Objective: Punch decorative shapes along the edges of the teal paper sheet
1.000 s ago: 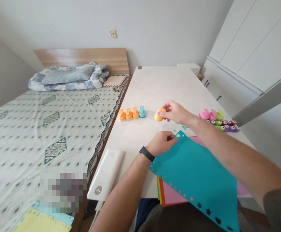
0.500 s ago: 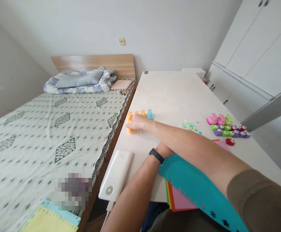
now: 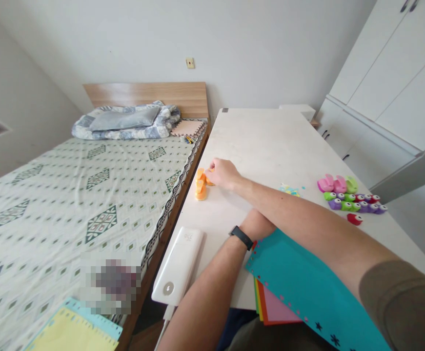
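My right hand reaches across to the table's left edge, its fingers curled together against the small orange craft punches. One punch stands in front, with others behind it; what the fingers hold, if anything, is hidden. My left hand, below a dark wristband, lies by the top edge of a teal sheet under my right forearm; its fingers are hidden. Small flower and star shapes are punched along the sheet's edge. Pink, orange, yellow and green sheets lie beneath it.
A white power bank with a cable lies at the table's left edge. Paper bits are scattered mid-table. Pink and green punches and rows of small eyed punches stand right. Yellow and light-blue sheets lie on the bed.
My right hand has come off the front orange punch and shifted right and back along the group, covering where a blue punch showed. My left hand stays by the teal sheet. The view has shifted slightly.
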Demonstrator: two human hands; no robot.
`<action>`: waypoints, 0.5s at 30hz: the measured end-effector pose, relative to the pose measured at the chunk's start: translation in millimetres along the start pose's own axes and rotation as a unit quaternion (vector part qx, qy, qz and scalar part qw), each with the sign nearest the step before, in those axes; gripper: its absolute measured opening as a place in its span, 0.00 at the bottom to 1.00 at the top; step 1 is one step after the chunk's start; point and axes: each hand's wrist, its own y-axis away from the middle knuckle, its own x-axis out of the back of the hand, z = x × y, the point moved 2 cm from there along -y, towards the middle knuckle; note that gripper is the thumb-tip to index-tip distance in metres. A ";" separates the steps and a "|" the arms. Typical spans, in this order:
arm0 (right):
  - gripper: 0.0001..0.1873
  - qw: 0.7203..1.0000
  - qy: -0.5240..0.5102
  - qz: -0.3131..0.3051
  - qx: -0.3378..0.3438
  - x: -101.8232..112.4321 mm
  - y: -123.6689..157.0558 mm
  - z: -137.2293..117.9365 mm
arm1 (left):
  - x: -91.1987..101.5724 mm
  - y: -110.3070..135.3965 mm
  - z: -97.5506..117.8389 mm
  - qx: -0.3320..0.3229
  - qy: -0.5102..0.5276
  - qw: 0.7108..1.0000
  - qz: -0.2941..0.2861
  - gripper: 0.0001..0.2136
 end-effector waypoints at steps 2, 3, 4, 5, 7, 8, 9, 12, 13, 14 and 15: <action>0.20 1.000 0.012 0.024 -0.007 10.0 -5.0 17.9 | -2.3 -0.8 -3.3 0.023 0.005 1.000 0.005 0.13; 0.21 0.999 0.019 0.031 -0.010 13.9 -6.9 27.7 | -3.2 -0.8 -5.2 0.039 0.010 0.999 0.005 0.13; 0.23 0.999 0.026 0.033 -0.014 16.9 -8.3 37.4 | -4.1 -0.7 -7.1 0.056 0.014 0.998 0.005 0.13; 0.25 0.999 0.034 0.032 -0.018 18.8 -9.1 46.7 | -4.8 -0.4 -8.6 0.071 0.018 0.997 0.006 0.13; 0.29 0.999 0.047 0.019 -0.018 19.8 -9.5 62.4 | -5.5 -0.2 -10.1 0.084 0.023 0.996 0.007 0.14; 0.30 0.999 0.052 0.008 -0.014 19.1 -9.3 68.4 | -5.7 -0.3 -10.1 0.083 0.025 0.996 0.010 0.14; 0.31 0.998 0.055 -0.003 -0.005 17.9 -9.0 73.1 | -5.7 -0.5 -9.7 0.081 0.028 0.996 0.011 0.15; 0.30 0.997 0.059 -0.035 0.028 12.7 -8.6 80.0 | -5.8 -1.4 -8.1 0.082 0.033 0.996 0.010 0.15; 0.29 0.997 0.059 -0.042 0.034 10.8 -8.7 80.8 | -5.8 -1.7 -7.8 0.085 0.033 0.996 0.008 0.15; 0.27 0.997 0.058 -0.046 0.038 9.1 -8.8 81.2 | -5.8 -1.9 -7.7 0.087 0.033 0.996 0.006 0.15; 0.25 0.996 0.058 -0.048 0.038 7.5 -8.9 81.3 | -5.7 -2.1 -7.6 0.089 0.033 0.995 0.006 0.15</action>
